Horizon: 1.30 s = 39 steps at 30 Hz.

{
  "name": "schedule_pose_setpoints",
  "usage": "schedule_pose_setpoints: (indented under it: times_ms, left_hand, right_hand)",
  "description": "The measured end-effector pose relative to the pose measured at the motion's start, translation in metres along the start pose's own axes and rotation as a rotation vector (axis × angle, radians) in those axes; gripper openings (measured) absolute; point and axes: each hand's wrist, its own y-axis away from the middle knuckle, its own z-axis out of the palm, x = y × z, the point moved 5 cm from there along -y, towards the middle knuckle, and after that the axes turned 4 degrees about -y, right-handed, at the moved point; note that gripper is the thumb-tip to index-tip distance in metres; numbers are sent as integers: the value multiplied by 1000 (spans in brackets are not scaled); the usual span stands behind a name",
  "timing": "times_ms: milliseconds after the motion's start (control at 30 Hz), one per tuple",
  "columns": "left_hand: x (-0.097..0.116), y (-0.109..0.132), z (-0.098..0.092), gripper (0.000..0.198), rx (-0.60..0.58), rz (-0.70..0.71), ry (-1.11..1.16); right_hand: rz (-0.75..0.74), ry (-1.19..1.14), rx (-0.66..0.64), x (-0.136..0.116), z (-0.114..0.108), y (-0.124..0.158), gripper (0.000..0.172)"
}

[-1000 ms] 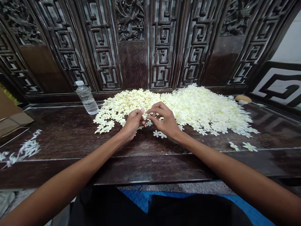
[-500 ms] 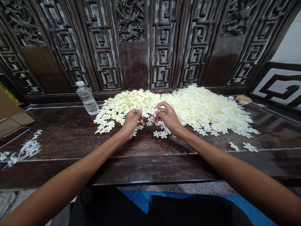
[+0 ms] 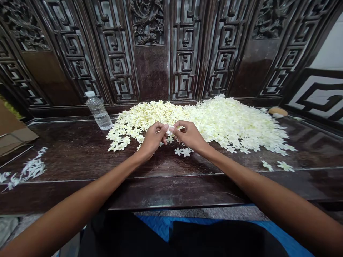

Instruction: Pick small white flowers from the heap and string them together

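In the head view my left hand (image 3: pixel 154 137) and my right hand (image 3: pixel 189 134) meet above the dark wooden bench. Both are closed in a pinch, fingertip to fingertip, around a small white flower (image 3: pixel 169 131), mostly hidden by the fingers. Just behind them spreads a heap of loose five-petalled flowers, yellowish blossoms (image 3: pixel 150 112) on the left and whiter blossoms (image 3: pixel 235 125) on the right. A few single flowers (image 3: pixel 184 152) lie on the wood below my right hand.
A clear plastic bottle (image 3: pixel 99 112) with a white cap stands left of the heap. Thin white flower pieces (image 3: pixel 33 169) and a cardboard box (image 3: pixel 13 134) are at far left. A rounded tan object (image 3: pixel 278 111) sits at back right. A carved wooden backrest (image 3: pixel 151 73) rises behind.
My two hands, apart half a second ago, have come together at the fingertips. The white pieces they pinched now meet between them.
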Motion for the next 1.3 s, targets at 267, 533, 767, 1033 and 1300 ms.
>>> schedule_pose_setpoints:
  times_ms: [267, 533, 767, 1033, 1300]
  left_hand:
    - [12, 0, -2, 32, -21, 89, -298]
    - [-1, -4, -7, 39, -9, 44, -262]
    - [-10, -6, -10, 43, -9, -32, -273]
    - [-1, -4, -5, 37, -58, -8, -358]
    - [2, -4, -8, 29, -4, 24, -395]
  right_hand:
    - [-105, 222, 80, 0, -5, -2, 43]
    - [-142, 258, 114, -2, -6, -2, 32]
    - [-85, 269, 164, -5, -12, -1, 28]
    - [-111, 328, 131, -10, -15, -2, 31]
    - [-143, 318, 125, -12, -13, 0, 33]
